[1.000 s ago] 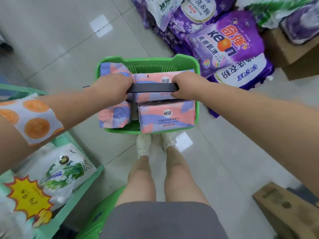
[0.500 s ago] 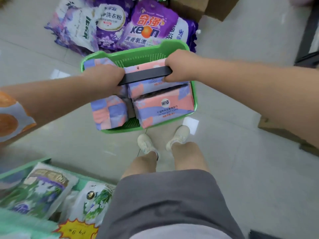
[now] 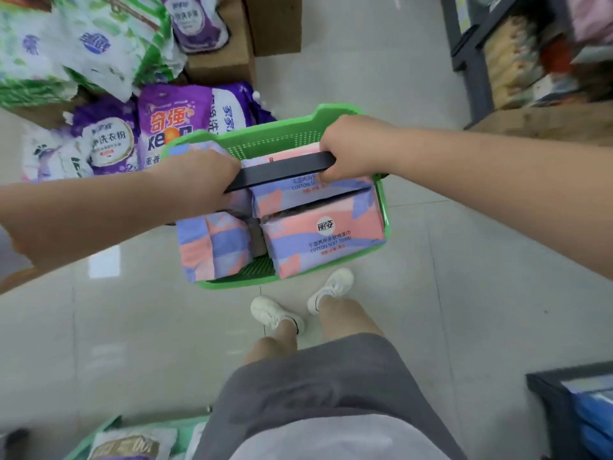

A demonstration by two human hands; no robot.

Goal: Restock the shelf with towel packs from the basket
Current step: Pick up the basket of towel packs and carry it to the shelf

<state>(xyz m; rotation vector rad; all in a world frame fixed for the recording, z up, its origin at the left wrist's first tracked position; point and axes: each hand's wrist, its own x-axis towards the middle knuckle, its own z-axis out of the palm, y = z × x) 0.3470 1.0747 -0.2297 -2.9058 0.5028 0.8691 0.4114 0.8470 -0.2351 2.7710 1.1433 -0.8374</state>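
While the person is turning on the spot, the view is swinging round: the purple detergent bags [image 3: 166, 127] that sat at the far right a second ago are now lying at the far left, and a dark shelf unit [image 3: 517, 61] is coming into sight at the far right. A second dark rack [image 3: 570, 410] is showing at the near right, and the feet [image 3: 275, 315] are stepping apart rather than standing side by side.

The grip is not changing. The left hand [image 3: 202, 180] is staying wrapped round the left end of the black handle [image 3: 282, 171], and the right hand [image 3: 355, 147] is staying clenched on its right end, so both are carrying the green basket [image 3: 265, 141] clear of the floor [image 3: 431, 293], out ahead of the knees.

The towel packs [image 3: 321, 240] are all lying inside the basket: one on edge at the left, two stacked flat toward the right, the nearer one showing its "Cotton Soft Towel" label. None is being lifted out yet.

I judge that this is the carrying stage, with the person heading toward the shelving on the right. Restocking proper is not starting until the basket is set down or one hand is freed. Which shelf is the target cannot be told from here.
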